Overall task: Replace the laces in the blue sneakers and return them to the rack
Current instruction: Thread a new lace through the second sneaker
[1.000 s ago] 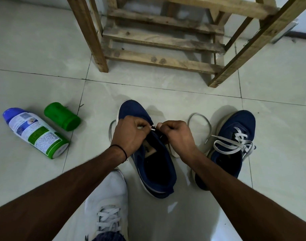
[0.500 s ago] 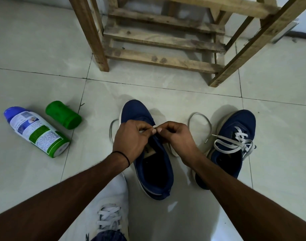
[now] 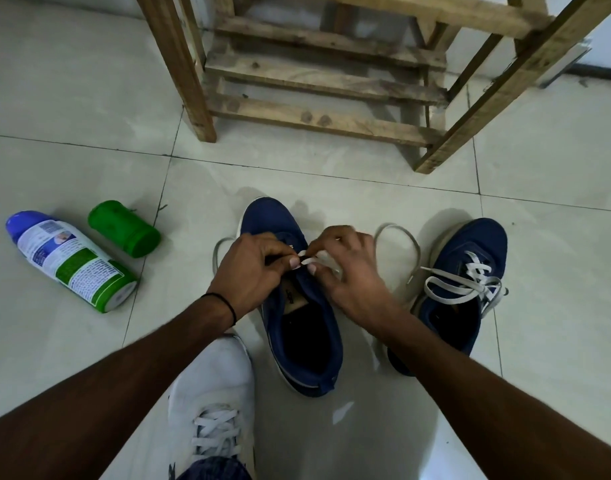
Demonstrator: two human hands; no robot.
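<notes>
Lacing step, second shoe: unlaced blue sneaker (image 3: 274,220) sits on the floor near the rack (image 3: 318,119).
Left hand (image 3: 252,268) and right hand (image 3: 352,275) both pinch the white lace (image 3: 309,260) over its tongue. Next, probably: feed the tip through an eyelet and pull even.

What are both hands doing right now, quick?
Left hand: pinching the white lace over the middle blue sneaker.
Right hand: pinching the same lace.

floor (image 3: 546,161): pale glossy tiles, dark grout (image 3: 332,176) | wooden slatted rack (image 3: 318,119): standing beyond the grip | wall (image 3: 609,32): white, dark skirting (image 3: 597,72), behind rack
</notes>
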